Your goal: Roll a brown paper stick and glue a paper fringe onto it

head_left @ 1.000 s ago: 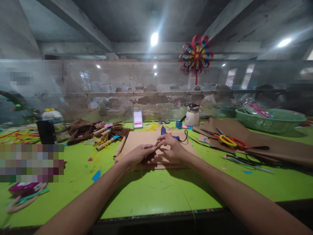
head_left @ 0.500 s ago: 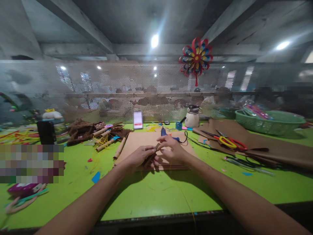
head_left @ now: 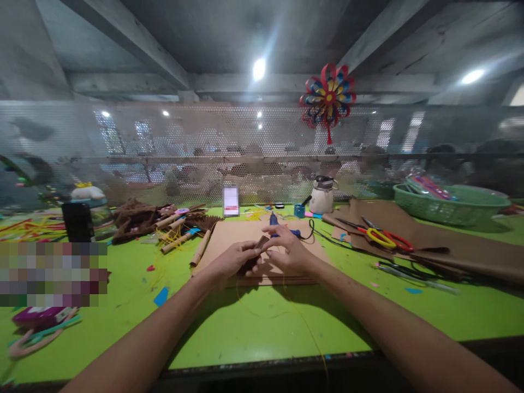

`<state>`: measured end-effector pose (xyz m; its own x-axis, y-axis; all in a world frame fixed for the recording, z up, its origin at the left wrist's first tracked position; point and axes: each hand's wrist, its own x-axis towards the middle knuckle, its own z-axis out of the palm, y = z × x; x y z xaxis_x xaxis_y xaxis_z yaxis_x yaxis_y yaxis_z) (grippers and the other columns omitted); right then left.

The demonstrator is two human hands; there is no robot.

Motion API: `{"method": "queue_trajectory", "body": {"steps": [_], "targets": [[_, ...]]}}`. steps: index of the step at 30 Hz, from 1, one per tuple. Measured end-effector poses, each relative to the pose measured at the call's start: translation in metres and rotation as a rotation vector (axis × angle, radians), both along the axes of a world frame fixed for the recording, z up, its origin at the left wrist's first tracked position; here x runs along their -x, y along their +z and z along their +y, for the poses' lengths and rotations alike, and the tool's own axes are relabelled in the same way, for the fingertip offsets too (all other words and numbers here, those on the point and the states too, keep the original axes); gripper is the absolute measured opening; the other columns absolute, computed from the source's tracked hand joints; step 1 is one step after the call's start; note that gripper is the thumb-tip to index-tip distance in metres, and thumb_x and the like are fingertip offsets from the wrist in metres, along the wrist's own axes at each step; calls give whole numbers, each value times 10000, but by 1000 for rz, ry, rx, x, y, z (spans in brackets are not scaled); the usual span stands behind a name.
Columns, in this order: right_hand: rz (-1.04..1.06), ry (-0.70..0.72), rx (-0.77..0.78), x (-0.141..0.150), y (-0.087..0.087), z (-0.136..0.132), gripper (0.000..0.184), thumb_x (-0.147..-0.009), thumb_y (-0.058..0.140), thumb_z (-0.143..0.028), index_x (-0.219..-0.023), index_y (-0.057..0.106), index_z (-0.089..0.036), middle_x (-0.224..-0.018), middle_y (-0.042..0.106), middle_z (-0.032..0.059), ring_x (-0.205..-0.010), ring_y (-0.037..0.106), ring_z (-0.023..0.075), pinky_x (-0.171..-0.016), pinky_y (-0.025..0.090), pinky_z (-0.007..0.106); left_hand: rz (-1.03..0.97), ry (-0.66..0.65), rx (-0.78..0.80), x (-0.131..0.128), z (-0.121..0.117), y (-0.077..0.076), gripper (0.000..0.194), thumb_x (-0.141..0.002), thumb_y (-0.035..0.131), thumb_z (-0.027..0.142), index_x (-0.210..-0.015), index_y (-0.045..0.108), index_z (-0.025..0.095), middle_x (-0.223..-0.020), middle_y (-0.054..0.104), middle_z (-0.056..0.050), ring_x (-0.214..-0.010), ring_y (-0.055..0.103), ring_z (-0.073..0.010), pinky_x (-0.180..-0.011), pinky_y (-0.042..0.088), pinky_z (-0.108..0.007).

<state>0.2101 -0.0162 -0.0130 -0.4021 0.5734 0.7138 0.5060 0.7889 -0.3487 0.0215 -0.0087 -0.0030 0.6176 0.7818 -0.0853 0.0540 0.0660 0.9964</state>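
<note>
My left hand [head_left: 235, 261] is closed around a narrow folded piece of brown paper [head_left: 262, 242], whose end sticks up between thumb and fingers. Close against it on the right, my right hand [head_left: 289, 251] has its fingers bent at the paper's end. A thin yellow thread [head_left: 305, 320] runs down from under the right hand to the table's front edge, and the fingers seem to pinch it. Beneath both hands lies a stack of light brown sheets [head_left: 225, 232]. Just beyond the right fingers rests a blue glue gun [head_left: 273, 219].
Scissors with yellow and red handles [head_left: 380, 237] lie on brown paper sheets [head_left: 462, 240] at right, before a green basket [head_left: 470, 204]. Paper rolls [head_left: 176, 240] with yellow threads sit at left. A phone [head_left: 230, 201] and a white jug [head_left: 322, 196] stand behind.
The folded paper has turned slightly in my left hand, its end now tipped more upward. My right fingers have shifted a little at its end.
</note>
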Motion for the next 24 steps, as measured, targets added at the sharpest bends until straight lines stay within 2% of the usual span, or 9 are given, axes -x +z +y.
{"method": "queue_trajectory", "body": {"steps": [3,6,8,12,16,19,24], "targets": [[57,-35,76,2,-1,1,86,-724,596,-161,-745,673,-191,-1104,554,89,-1019,501,198,-907,379,388,-40,-40,64,-5,-2,-3,236,-785,563,363,-913,559,164,-614,585,-6,-478,517,-81,-525,427,-222],[105,-79,167,6,-2,0,67,-712,619,-196,-661,654,-170,-1075,575,95,-995,517,198,-889,387,372,-61,-61,84,-11,-2,-8,246,-795,549,324,-973,547,154,-638,614,-34,-509,568,-112,-545,459,-248],[131,-95,206,9,-1,0,85,-698,626,-185,-617,635,-162,-1064,581,97,-1001,518,200,-880,389,363,-49,-51,47,-13,0,-12,282,-795,547,318,-1017,539,144,-608,604,-31,-495,568,-116,-506,448,-231],[147,-116,235,12,1,-1,98,-684,628,-156,-586,615,-156,-1060,585,105,-1009,520,205,-884,379,363,38,14,-94,-14,3,-15,284,-795,541,312,-1020,548,138,-534,544,21,-393,479,-73,-412,379,-181],[167,-128,292,11,1,1,45,-661,625,-126,-623,616,-147,-1057,570,123,-1027,516,211,-781,431,320,68,10,-160,-13,2,-12,312,-783,555,296,-1053,546,138,-506,503,46,-371,435,-59,-409,367,-184],[204,-147,322,10,-1,4,34,-655,605,-111,-644,610,-143,-1005,572,118,-1015,518,208,-728,444,293,59,-16,-116,-13,-1,-8,327,-780,570,297,-1059,541,129,-547,540,16,-401,474,-70,-431,379,-195],[278,-167,375,8,-4,9,57,-646,562,-96,-641,578,-150,-881,590,69,-933,539,191,-699,446,278,-51,-113,17,-11,-3,-8,385,-788,575,296,-1133,493,145,-732,595,-62,-580,585,-119,-564,452,-241]]}}
